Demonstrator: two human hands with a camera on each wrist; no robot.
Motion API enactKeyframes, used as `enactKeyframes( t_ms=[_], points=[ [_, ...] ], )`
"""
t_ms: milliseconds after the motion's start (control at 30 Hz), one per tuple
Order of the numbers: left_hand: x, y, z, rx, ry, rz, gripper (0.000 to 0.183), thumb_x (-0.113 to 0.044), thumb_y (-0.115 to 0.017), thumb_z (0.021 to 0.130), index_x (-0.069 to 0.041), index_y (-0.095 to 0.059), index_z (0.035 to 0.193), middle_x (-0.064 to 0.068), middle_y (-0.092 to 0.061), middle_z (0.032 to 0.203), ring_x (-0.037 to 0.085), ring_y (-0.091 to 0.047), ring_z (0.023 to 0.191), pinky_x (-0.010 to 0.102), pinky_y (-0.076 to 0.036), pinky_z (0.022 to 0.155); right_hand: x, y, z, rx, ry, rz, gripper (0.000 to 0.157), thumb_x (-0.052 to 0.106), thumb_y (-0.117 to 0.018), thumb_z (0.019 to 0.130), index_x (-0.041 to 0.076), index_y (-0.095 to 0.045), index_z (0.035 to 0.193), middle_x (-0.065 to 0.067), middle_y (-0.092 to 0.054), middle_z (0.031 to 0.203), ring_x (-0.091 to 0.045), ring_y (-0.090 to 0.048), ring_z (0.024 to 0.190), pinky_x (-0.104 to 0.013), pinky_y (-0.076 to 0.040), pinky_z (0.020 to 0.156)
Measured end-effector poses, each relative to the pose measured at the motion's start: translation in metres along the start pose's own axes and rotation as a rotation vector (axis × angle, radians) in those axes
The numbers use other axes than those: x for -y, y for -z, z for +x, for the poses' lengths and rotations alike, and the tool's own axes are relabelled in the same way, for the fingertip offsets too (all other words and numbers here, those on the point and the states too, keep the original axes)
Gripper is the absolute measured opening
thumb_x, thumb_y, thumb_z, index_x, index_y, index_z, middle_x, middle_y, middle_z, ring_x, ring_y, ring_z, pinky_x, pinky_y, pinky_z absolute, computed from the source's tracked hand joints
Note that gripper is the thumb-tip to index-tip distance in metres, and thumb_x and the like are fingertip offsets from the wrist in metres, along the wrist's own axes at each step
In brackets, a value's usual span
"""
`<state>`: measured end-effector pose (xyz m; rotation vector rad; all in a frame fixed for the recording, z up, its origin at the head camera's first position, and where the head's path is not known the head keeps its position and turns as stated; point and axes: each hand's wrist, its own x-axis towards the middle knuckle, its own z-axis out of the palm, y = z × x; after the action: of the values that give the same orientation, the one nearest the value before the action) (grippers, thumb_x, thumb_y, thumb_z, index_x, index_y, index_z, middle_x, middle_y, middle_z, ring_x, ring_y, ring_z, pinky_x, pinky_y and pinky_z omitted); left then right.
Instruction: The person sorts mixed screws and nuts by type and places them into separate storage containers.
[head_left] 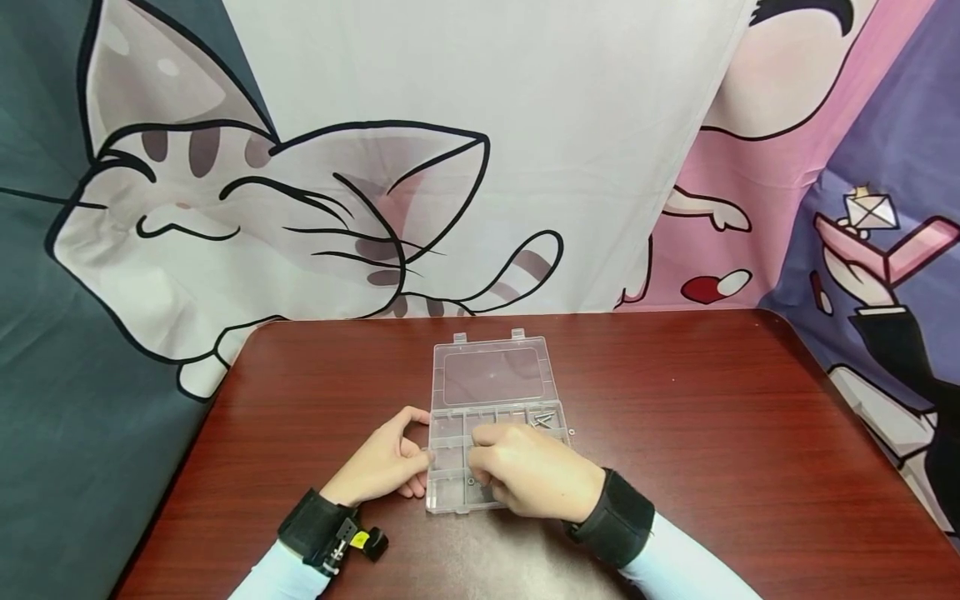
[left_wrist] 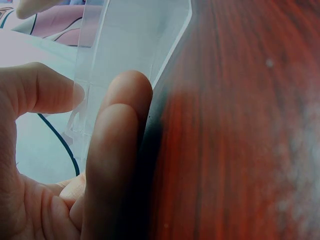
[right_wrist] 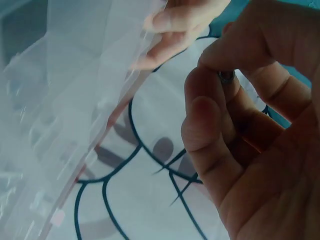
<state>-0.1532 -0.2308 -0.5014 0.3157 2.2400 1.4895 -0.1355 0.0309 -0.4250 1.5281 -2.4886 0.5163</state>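
A clear plastic compartment box (head_left: 448, 492) lies on the table with its lid (head_left: 491, 375) swung back. My left hand (head_left: 386, 458) is at the box's left side; its thumb and fingers grip the side wall, seen close up in the left wrist view. Over the middle compartments, my right hand (head_left: 536, 473) has its fingers curled. Between them it pinches a small dark metal piece (right_wrist: 226, 76), mostly hidden, so its kind is unclear. Several screws (head_left: 543, 419) lie in an upper right compartment. A small nut (head_left: 471, 481) sits in a lower one.
A small ring-shaped piece (head_left: 572, 432) lies just beyond the box's right edge. The reddish-brown table (head_left: 712, 433) extends to both sides. Behind it hangs a printed cloth (head_left: 570, 167) with cartoon drawings.
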Motion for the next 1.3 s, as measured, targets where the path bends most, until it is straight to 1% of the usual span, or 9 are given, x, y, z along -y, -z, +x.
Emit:
enactKeyframes(
  t_ms=[200, 533, 633, 700, 733, 800, 833, 933, 1300],
  points=[
    [-0.001, 0.000, 0.000, -0.006, 0.003, 0.009, 0.055, -0.018, -0.064, 0.091, -0.008, -0.038, 0.138, 0.013, -0.065, 0.064, 0.028, -0.064, 0.052, 0.042, -0.055, 0.050, 0.006, -0.006, 0.004, 0.001, 0.040, -0.023, 0.027, 0.002, -0.069, 0.069, 0.021, -0.051, 0.071, 0.013, -0.035, 0.075, 0.002, -0.038, 0.066, -0.013, -0.033, 0.061],
    [-0.002, 0.000, 0.000, -0.010, 0.012, 0.018, 0.055, -0.019, -0.064, 0.091, -0.010, -0.039, 0.139, 0.013, -0.065, 0.064, 0.027, -0.064, 0.051, 0.041, -0.055, 0.050, 0.008, -0.008, 0.004, 0.033, 0.042, -0.019, 0.026, 0.005, -0.073, 0.065, 0.021, -0.054, 0.074, 0.014, -0.038, 0.077, 0.002, -0.041, 0.067, -0.012, -0.035, 0.060],
    [-0.002, 0.000, 0.001, -0.010, 0.012, 0.020, 0.054, -0.018, -0.064, 0.091, -0.010, -0.039, 0.138, 0.013, -0.065, 0.064, 0.027, -0.064, 0.052, 0.041, -0.055, 0.050, 0.010, -0.007, 0.002, 0.067, 0.037, -0.046, 0.026, 0.018, -0.077, 0.067, 0.021, -0.063, 0.088, 0.012, -0.049, 0.089, -0.001, -0.051, 0.080, -0.015, -0.043, 0.071],
    [-0.002, 0.000, 0.001, -0.008, 0.013, 0.021, 0.054, -0.016, -0.063, 0.090, -0.010, -0.039, 0.138, 0.013, -0.065, 0.064, 0.028, -0.065, 0.052, 0.041, -0.055, 0.050, 0.012, -0.006, -0.001, 0.114, 0.026, -0.051, 0.052, 0.040, -0.080, 0.070, 0.021, -0.066, 0.116, 0.006, -0.058, 0.119, -0.010, -0.057, 0.109, -0.025, -0.047, 0.093],
    [-0.002, 0.000, 0.001, -0.008, 0.014, 0.020, 0.054, -0.015, -0.062, 0.090, -0.010, -0.039, 0.139, 0.012, -0.065, 0.065, 0.028, -0.065, 0.052, 0.041, -0.055, 0.050, 0.013, -0.007, -0.003, 0.133, 0.021, -0.052, 0.073, 0.052, -0.079, 0.069, 0.021, -0.061, 0.132, 0.001, -0.053, 0.138, -0.017, -0.052, 0.126, -0.032, -0.043, 0.103],
    [-0.002, 0.000, 0.000, -0.005, 0.012, 0.018, 0.055, -0.012, -0.061, 0.089, -0.009, -0.039, 0.139, 0.013, -0.066, 0.066, 0.028, -0.065, 0.053, 0.041, -0.056, 0.051, 0.015, -0.008, -0.005, 0.165, 0.013, -0.046, 0.111, 0.074, -0.073, 0.064, 0.021, -0.039, 0.155, -0.005, -0.025, 0.164, -0.027, -0.026, 0.149, -0.043, -0.029, 0.116],
    [-0.002, 0.000, 0.000, -0.005, 0.012, 0.017, 0.055, -0.011, -0.060, 0.089, -0.009, -0.039, 0.139, 0.013, -0.066, 0.066, 0.028, -0.065, 0.054, 0.041, -0.056, 0.051, 0.016, -0.008, -0.006, 0.174, 0.008, -0.033, 0.121, 0.080, -0.070, 0.062, 0.021, -0.029, 0.160, -0.005, -0.011, 0.168, -0.028, -0.014, 0.153, -0.047, -0.022, 0.119],
    [-0.001, 0.001, 0.000, -0.005, 0.010, 0.015, 0.054, -0.008, -0.058, 0.089, -0.010, -0.038, 0.140, 0.013, -0.066, 0.066, 0.029, -0.066, 0.054, 0.041, -0.056, 0.051, 0.016, -0.009, -0.006, 0.161, 0.011, -0.015, 0.126, 0.084, -0.066, 0.061, 0.020, -0.024, 0.162, -0.003, -0.001, 0.168, -0.029, -0.009, 0.153, -0.048, -0.019, 0.119],
    [-0.001, 0.001, 0.001, -0.003, 0.008, 0.014, 0.054, -0.015, -0.061, 0.091, -0.009, -0.038, 0.140, 0.013, -0.066, 0.065, 0.029, -0.065, 0.053, 0.042, -0.055, 0.050, 0.005, -0.005, -0.008, 0.171, -0.027, 0.001, 0.117, 0.078, -0.068, 0.066, 0.019, -0.030, 0.159, -0.004, -0.008, 0.168, -0.028, -0.011, 0.153, -0.047, -0.019, 0.120]
  ],
)
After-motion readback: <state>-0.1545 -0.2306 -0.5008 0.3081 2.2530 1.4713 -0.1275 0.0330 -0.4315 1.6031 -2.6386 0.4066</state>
